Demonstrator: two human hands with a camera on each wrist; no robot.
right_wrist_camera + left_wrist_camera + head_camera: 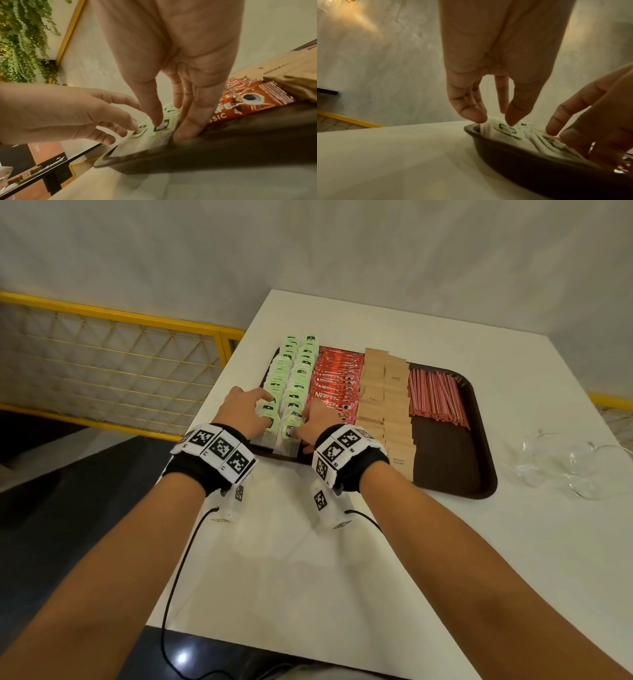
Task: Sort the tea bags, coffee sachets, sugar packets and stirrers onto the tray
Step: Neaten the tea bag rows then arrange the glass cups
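My left hand point(245, 410) and right hand point(317, 419) rest spread fingertips on the tea bags point(291, 381), each grip pinching nothing, squaring the two rows at the tray's point(455, 460) left end so they stay apart from the coffee sachets point(337, 381) beside them.

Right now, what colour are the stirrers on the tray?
The stirrers are red and white striped, seen best in the head view.
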